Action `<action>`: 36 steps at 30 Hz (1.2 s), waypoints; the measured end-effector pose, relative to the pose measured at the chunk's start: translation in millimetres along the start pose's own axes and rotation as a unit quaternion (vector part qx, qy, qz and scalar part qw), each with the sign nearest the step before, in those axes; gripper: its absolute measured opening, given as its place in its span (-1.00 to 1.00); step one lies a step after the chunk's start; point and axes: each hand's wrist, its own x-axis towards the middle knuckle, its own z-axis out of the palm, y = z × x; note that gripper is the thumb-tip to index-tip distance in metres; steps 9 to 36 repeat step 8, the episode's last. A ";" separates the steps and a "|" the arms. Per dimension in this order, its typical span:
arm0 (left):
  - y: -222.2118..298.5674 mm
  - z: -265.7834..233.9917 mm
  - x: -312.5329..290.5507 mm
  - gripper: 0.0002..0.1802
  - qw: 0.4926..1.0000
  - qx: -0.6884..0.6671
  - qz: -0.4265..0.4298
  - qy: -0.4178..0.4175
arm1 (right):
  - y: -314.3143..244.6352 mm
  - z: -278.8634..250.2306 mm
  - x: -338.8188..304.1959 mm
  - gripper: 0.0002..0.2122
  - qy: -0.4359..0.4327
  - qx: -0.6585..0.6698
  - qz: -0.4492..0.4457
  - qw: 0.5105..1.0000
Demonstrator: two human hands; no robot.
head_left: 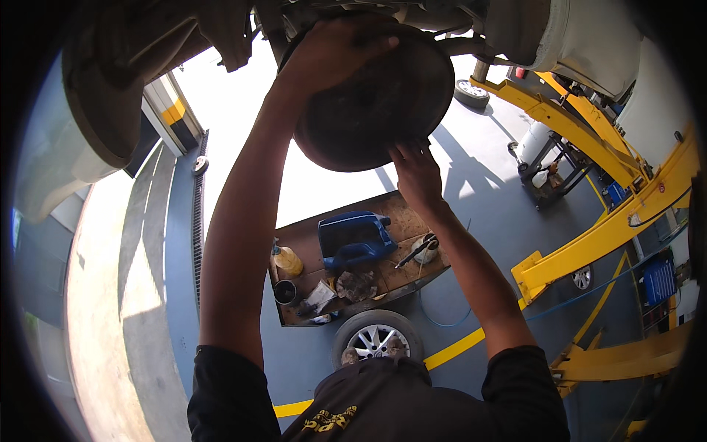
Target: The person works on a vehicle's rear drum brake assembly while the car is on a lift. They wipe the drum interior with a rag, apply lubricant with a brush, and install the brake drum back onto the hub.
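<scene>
A dark, round brake drum (368, 110) sits at the top centre, under the raised vehicle. My left hand (342, 55) lies over its upper left face, with the thumb stretched across the front and the other fingers partly lost in shadow. From below, my right hand (418, 171) grips the lower edge, fingertips curled against the rim. Both arms reach upward. Whether the drum still touches the axle behind it cannot be made out.
Below stands a brown workbench (401, 214) with a blue jug (357, 237), a yellowish bottle (287, 260), a black cup (286, 292) and dirty rags (357, 285). A wheel (377, 339) lies at my feet. Yellow lift arms (582, 243) extend on the right.
</scene>
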 end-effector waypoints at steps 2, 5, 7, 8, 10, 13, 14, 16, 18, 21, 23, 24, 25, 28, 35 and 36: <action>2.1 -4.7 -8.6 -0.49 1.000 -0.013 -0.001 0.019 | -52.3 3.0 10.0 -0.47 -0.034 0.113 0.111 0.987; 3.3 -4.3 -10.9 -0.48 0.999 -0.009 -0.017 0.039 | -150.1 -22.6 54.7 -0.53 -0.101 0.378 0.280 0.877; 10.0 -2.6 -16.4 -0.47 0.998 0.009 -0.029 0.055 | -130.5 -18.5 55.5 -0.51 -0.144 0.384 0.199 0.890; 7.1 -5.2 -20.1 -0.47 0.998 0.009 -0.027 0.060 | -105.6 -7.9 51.7 -0.49 -0.166 0.391 0.156 0.892; 7.1 -5.2 -20.1 -0.47 0.998 0.009 -0.027 0.060 | -105.6 -7.9 51.7 -0.49 -0.166 0.391 0.156 0.892; 7.1 -5.2 -20.1 -0.47 0.998 0.009 -0.027 0.060 | -105.6 -7.9 51.7 -0.49 -0.166 0.391 0.156 0.892; 7.1 -5.2 -20.1 -0.47 0.998 0.009 -0.027 0.060 | -105.6 -7.9 51.7 -0.49 -0.166 0.391 0.156 0.892; 7.1 -5.2 -20.1 -0.47 0.998 0.009 -0.027 0.060 | -105.6 -7.9 51.7 -0.49 -0.166 0.391 0.156 0.892; 7.1 -5.2 -20.1 -0.47 0.998 0.009 -0.027 0.060 | -105.6 -7.9 51.7 -0.49 -0.166 0.391 0.156 0.892; 7.1 -5.2 -20.1 -0.47 0.998 0.009 -0.027 0.060 | -105.6 -7.9 51.7 -0.49 -0.166 0.391 0.156 0.892; 7.1 -5.2 -20.1 -0.47 0.998 0.009 -0.027 0.060 | -105.6 -7.9 51.7 -0.49 -0.166 0.391 0.156 0.892; 7.1 -5.2 -20.1 -0.47 0.998 0.009 -0.027 0.060 | -105.6 -7.9 51.7 -0.49 -0.166 0.391 0.156 0.892; 7.1 -5.2 -20.1 -0.47 0.998 0.009 -0.027 0.060 | -105.6 -7.9 51.7 -0.49 -0.166 0.391 0.156 0.892; 7.1 -5.2 -20.1 -0.47 0.998 0.009 -0.027 0.060 | -105.6 -7.9 51.7 -0.49 -0.166 0.391 0.156 0.892; 7.1 -5.2 -20.1 -0.47 0.998 0.009 -0.027 0.060 | -105.6 -7.9 51.7 -0.49 -0.166 0.391 0.156 0.892; 7.1 -5.2 -20.1 -0.47 0.998 0.009 -0.027 0.060 | -105.6 -7.9 51.7 -0.49 -0.166 0.391 0.156 0.892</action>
